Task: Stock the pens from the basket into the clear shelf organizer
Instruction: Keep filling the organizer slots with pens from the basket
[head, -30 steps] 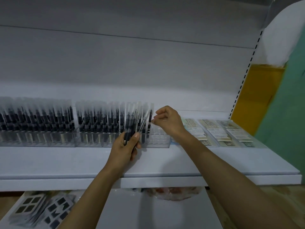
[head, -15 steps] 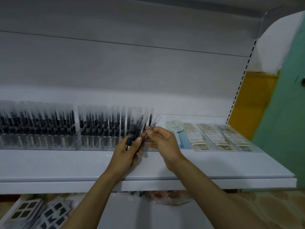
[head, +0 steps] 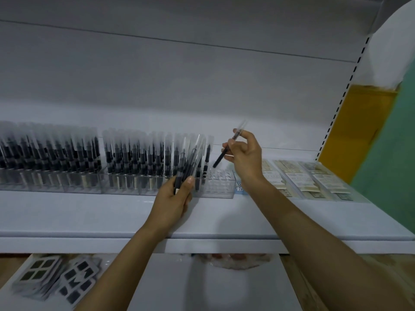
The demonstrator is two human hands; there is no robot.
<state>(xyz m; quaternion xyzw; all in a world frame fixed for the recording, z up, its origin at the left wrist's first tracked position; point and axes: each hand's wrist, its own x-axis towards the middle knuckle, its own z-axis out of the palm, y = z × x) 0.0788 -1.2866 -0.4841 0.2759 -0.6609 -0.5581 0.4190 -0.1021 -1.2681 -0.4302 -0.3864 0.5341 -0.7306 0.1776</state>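
Observation:
Clear shelf organizers (head: pixel 221 191) stand in a row on the white shelf, packed with upright black pens in clear sleeves (head: pixel 134 156); the right end holds empty holes. My left hand (head: pixel 174 199) grips a fanned bundle of pens (head: pixel 190 160) in front of the organizer. My right hand (head: pixel 243 157) holds a single pen (head: pixel 221 157) tilted, its dark tip pointing down-left just above the empty holes. The basket is out of sight.
Flat packets of cards (head: pixel 307 178) lie on the shelf right of the organizer. The shelf's front edge (head: pixel 202 240) runs across the view. Below it lie stacked grey packets (head: pixel 56 281) at lower left. A yellow and green wall (head: pixel 381 135) is at the right.
My right hand took one pen from the bundle and lifted it up and right, over the organizer's empty end. My left hand stayed with the bundle.

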